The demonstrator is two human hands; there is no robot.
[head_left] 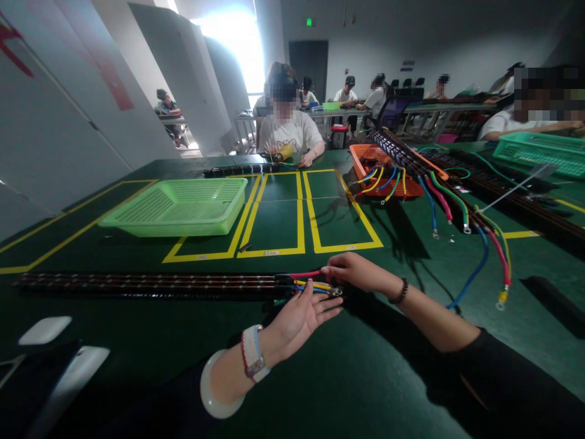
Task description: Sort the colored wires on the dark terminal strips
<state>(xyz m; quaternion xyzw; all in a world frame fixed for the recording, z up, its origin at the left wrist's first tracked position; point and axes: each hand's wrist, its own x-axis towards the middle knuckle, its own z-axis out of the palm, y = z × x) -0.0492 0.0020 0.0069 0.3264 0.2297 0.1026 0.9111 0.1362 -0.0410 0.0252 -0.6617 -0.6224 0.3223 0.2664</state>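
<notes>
A long dark harness (pixel 150 281) with several parallel strands lies across the green table (pixel 388 378), its wire ends pointing right. My left hand (pixel 304 314), palm up with fingers spread, lies under yellow and blue wires (pixel 315 286) that end in ring terminals; the thumb rests near them. With fingertips pinched, my right hand (pixel 354 271) holds the end of the red wire (pixel 308 274) just above the other wires. The red wire's tip is hidden by the fingers.
A light green basket (pixel 183 207) stands behind the harness. At the right, an orange basket (pixel 388 177) sits beside bundles with hanging coloured wires (pixel 466 213). A person (pixel 290 131) works across the table. White objects (pixel 46 330) lie at the left.
</notes>
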